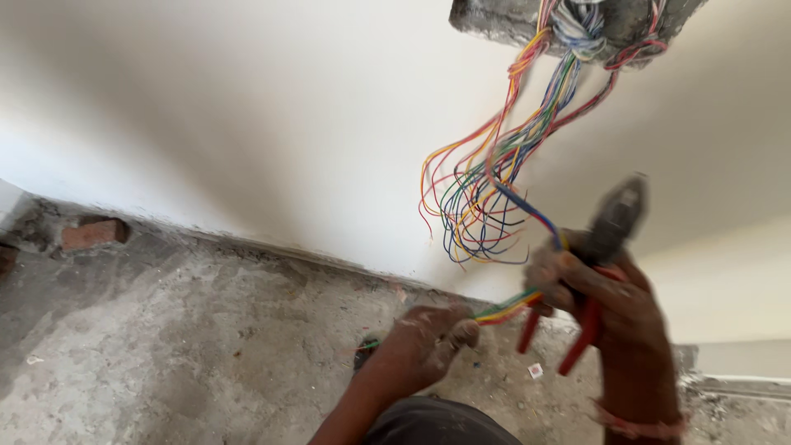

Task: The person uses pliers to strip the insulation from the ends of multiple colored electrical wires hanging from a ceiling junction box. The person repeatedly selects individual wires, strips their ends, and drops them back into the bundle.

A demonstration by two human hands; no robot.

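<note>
Left hand [428,342] is pinched on coloured wires [503,309]; red-handled pliers [589,272] are gripped by right hand [614,305], near rough floor [181,330]

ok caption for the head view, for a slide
Left hand grips a bundle of coloured wires from a wall box; right hand holds red-handled pliers.

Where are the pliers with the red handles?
In the head view the pliers are low on the right, held in the person's right hand, jaws pointing up, just beside the loose coloured wires hanging from the wall box.
</note>
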